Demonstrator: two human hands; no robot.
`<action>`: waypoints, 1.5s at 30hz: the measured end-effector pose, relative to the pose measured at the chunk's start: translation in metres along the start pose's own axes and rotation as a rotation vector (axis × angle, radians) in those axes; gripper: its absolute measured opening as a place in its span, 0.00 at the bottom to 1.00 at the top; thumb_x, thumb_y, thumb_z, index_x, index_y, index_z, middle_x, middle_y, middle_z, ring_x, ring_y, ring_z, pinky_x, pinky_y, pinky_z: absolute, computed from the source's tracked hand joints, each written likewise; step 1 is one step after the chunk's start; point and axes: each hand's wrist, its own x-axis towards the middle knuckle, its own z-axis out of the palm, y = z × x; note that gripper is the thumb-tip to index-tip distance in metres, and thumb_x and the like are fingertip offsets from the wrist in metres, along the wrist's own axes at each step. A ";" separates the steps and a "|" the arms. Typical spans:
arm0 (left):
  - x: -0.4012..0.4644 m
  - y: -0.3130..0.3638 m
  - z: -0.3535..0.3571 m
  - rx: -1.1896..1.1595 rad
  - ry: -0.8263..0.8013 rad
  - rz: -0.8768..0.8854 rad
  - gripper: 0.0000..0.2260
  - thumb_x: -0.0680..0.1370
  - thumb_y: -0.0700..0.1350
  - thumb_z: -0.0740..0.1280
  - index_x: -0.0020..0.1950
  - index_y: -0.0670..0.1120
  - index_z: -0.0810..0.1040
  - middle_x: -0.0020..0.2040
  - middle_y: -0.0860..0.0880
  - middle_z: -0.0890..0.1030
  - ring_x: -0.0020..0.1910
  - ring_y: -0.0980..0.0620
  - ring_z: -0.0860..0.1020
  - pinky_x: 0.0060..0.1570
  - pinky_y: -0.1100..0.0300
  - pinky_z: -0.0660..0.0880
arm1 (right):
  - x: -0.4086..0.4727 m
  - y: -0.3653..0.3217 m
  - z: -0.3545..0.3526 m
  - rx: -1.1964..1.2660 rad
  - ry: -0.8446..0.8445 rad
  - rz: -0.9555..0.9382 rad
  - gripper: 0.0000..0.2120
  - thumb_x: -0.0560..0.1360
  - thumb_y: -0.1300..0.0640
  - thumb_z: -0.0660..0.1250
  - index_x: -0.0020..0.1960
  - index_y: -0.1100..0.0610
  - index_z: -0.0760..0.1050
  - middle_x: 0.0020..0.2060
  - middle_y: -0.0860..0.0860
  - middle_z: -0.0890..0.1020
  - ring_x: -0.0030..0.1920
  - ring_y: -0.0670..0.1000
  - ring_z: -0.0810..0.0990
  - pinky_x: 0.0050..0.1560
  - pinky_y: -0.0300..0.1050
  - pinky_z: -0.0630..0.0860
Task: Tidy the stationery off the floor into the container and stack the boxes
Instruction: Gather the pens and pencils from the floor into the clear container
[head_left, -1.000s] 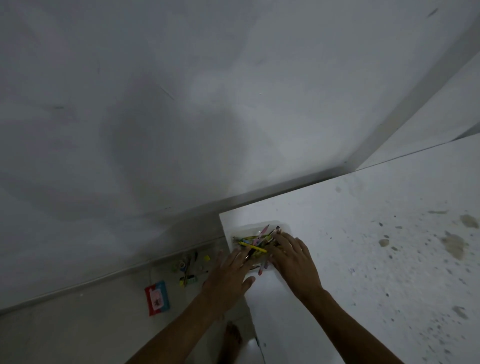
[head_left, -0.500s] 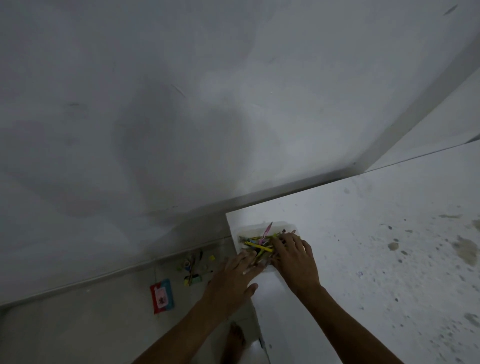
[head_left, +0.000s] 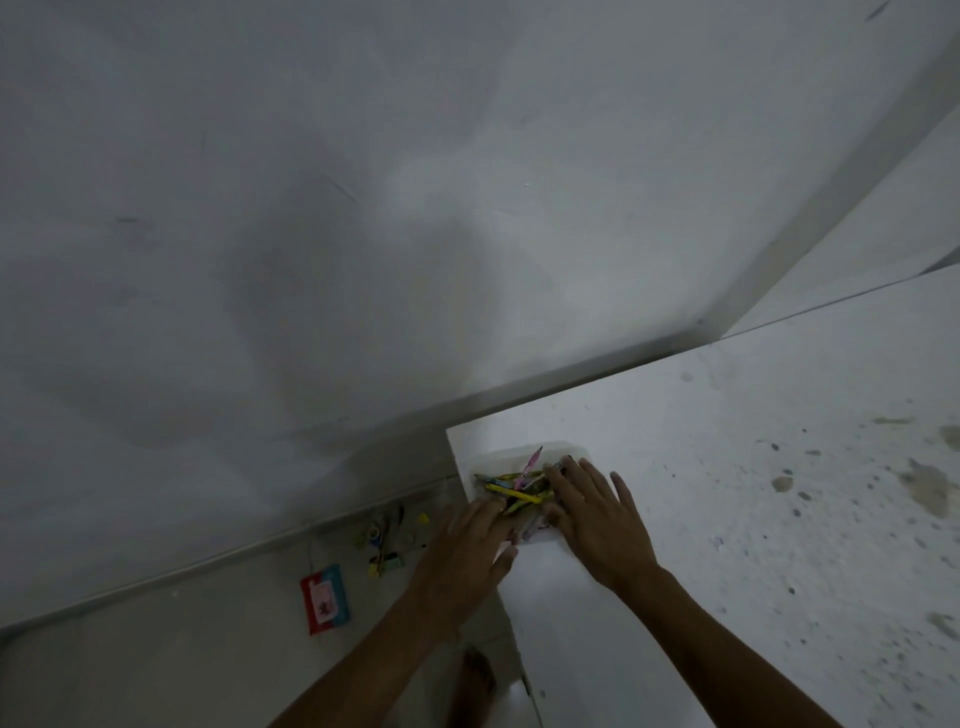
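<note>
A shallow clear container (head_left: 563, 448) sits at the near left corner of a white table (head_left: 753, 493). It holds a heap of pencils and pens (head_left: 514, 486), yellow, pink and dark. My left hand (head_left: 467, 551) lies at the container's left edge, fingers straight, tips touching the pencils. My right hand (head_left: 597, 514) rests flat over the container's right side, fingers spread. Down on the floor lie more small stationery pieces (head_left: 387, 540) and a red and blue packet (head_left: 324, 597).
A grey wall (head_left: 363, 208) fills the upper view, meeting the floor (head_left: 156, 649) along a pale skirting line. The tabletop is speckled with dark stains at the right. My bare foot (head_left: 475, 680) stands by the table's edge.
The view has drifted slightly. My right hand has spread flatter over the container and my left hand stays at its left edge.
</note>
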 end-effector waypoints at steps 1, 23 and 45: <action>0.001 -0.001 0.001 0.012 0.054 0.014 0.19 0.81 0.53 0.55 0.70 0.49 0.69 0.71 0.48 0.69 0.71 0.49 0.65 0.70 0.47 0.62 | 0.004 -0.002 -0.005 -0.004 0.058 -0.029 0.28 0.81 0.41 0.39 0.75 0.50 0.61 0.75 0.52 0.62 0.75 0.54 0.60 0.74 0.56 0.52; 0.005 0.013 0.005 0.142 0.113 -0.047 0.22 0.76 0.58 0.64 0.66 0.49 0.75 0.67 0.50 0.75 0.66 0.50 0.73 0.61 0.43 0.73 | 0.003 -0.037 0.025 -0.015 -0.002 0.282 0.36 0.72 0.33 0.26 0.76 0.49 0.36 0.77 0.56 0.43 0.77 0.58 0.42 0.72 0.63 0.38; 0.014 0.001 0.003 0.008 0.130 -0.229 0.12 0.79 0.53 0.59 0.53 0.51 0.80 0.69 0.50 0.69 0.70 0.48 0.62 0.64 0.54 0.60 | -0.022 0.001 0.012 0.291 0.339 0.136 0.08 0.70 0.60 0.74 0.50 0.58 0.81 0.52 0.56 0.81 0.54 0.57 0.78 0.54 0.50 0.75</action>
